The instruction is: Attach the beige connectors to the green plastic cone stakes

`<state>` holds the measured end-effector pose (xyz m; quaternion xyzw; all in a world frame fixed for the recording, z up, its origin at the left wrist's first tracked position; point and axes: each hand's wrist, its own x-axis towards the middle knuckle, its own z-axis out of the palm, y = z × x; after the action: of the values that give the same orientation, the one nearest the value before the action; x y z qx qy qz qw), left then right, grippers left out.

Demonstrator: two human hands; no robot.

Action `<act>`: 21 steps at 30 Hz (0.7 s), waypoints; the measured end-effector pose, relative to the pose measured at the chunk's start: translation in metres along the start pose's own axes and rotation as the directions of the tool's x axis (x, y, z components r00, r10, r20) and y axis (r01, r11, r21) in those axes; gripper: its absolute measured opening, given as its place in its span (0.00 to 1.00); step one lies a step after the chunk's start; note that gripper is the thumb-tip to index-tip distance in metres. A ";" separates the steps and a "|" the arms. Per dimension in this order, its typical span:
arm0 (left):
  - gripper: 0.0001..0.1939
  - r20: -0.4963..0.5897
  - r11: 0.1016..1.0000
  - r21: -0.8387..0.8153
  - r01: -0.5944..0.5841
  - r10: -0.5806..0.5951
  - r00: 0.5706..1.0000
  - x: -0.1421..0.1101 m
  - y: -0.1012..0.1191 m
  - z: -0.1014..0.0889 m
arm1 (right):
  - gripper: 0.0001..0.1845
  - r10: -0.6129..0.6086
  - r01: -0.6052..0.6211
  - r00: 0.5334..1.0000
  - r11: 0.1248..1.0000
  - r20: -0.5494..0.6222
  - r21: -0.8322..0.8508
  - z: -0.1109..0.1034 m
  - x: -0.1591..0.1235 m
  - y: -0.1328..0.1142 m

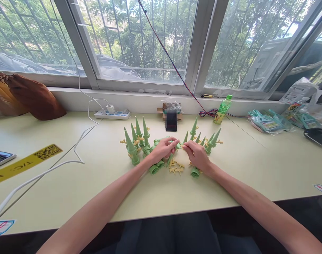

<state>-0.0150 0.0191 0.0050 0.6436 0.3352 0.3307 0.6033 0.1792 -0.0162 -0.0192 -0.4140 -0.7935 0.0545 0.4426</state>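
My left hand [163,148] is closed on a green plastic piece [178,145], most of which its fingers hide. Close against that piece, my right hand [196,155] pinches a small yellow peg [181,146]. Green cone-topped spikes [129,144] with yellow pegs through them stand upright to the left. More green spikes [210,143] are clustered to the right, behind my right hand. Loose yellow T-shaped pegs [177,168] lie on the table between my wrists. Green ribbed tubes [154,170] rest on their sides by my left wrist, and another green tube [195,172] lies under my right.
A phone [171,121] leans on a small box at the back. A green-capped bottle [222,110] stands to its right. Behind on the left lies a power strip [112,115], its white cable [80,141] crossing the table. Bagged items [269,120] sit far right.
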 end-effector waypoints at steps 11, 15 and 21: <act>0.25 -0.005 0.998 0.035 -0.044 0.044 0.999 0.000 -0.004 -0.002 | 0.18 0.030 -0.030 0.997 1.000 0.070 0.004 -0.001 0.000 0.005; 0.27 -0.008 0.998 0.040 -0.055 0.055 0.998 0.000 -0.002 -0.002 | 0.18 0.041 -0.043 0.996 0.999 0.083 0.019 -0.001 0.000 0.004; 0.26 -0.037 0.997 0.014 -0.079 0.079 0.996 0.000 -0.002 0.000 | 0.17 0.099 -0.101 0.994 0.994 0.041 0.049 -0.003 0.002 -0.006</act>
<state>-0.0156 0.0193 0.0030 0.6538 0.3226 0.3642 0.5795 0.1769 -0.0196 -0.0136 -0.4405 -0.7785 0.1049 0.4346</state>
